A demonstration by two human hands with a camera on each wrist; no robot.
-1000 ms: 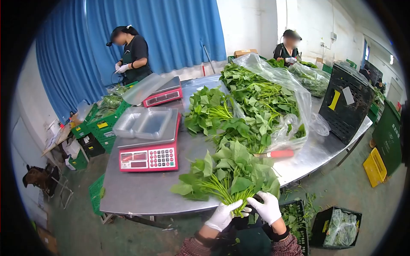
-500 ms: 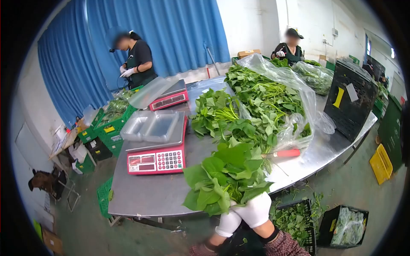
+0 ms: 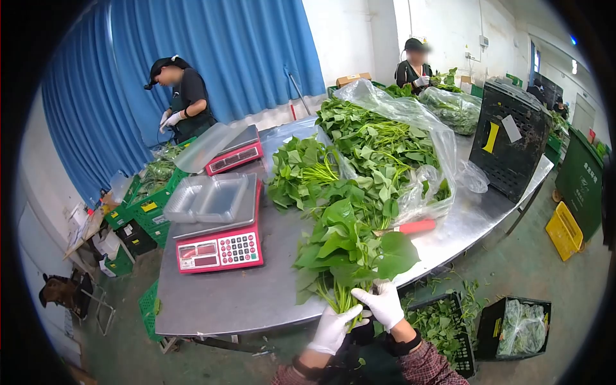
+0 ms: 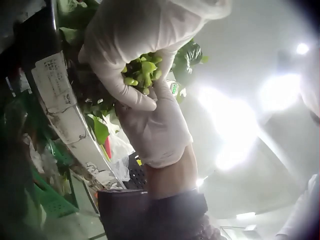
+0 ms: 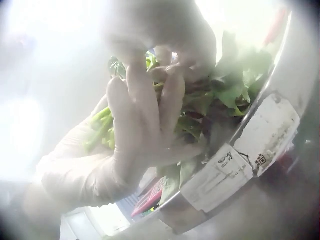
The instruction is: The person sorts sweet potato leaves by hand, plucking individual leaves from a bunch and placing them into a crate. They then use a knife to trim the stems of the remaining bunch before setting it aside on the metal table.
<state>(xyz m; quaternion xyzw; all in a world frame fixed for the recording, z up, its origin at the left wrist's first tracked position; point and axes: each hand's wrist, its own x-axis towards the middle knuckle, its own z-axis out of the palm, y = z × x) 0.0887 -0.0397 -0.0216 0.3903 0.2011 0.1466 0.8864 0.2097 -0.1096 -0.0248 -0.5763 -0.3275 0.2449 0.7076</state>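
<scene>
Both hands wear white gloves and are together at the table's near edge. My left hand (image 3: pixel 335 328) curls round the stems of a bunch of leafy greens (image 3: pixel 343 240), whose broad leaves point away over the table. On the other side of the stems my right hand (image 3: pixel 384 305) grips the same bunch, thumb toward the left hand. Pale green cut stem ends (image 4: pixel 142 72) poke out of the curled left fingers in the left wrist view. In the right wrist view the left fingers (image 5: pixel 137 110) wrap the stems, and glare washes out much of the right hand.
A large heap of greens (image 3: pixel 385 141) lies in clear plastic on the metal table (image 3: pixel 218 301). A red-handled knife (image 3: pixel 416 226) lies beside it. Left stands a scale (image 3: pixel 221 247) with plastic trays (image 3: pixel 208 196). A black crate (image 3: pixel 513 141) stands right; two people work behind.
Half a second ago the gloved hands were turned over with the leaves facing toward me. Now they have turned back, the stems show again, and the bunch points away. The view has shifted slightly.
</scene>
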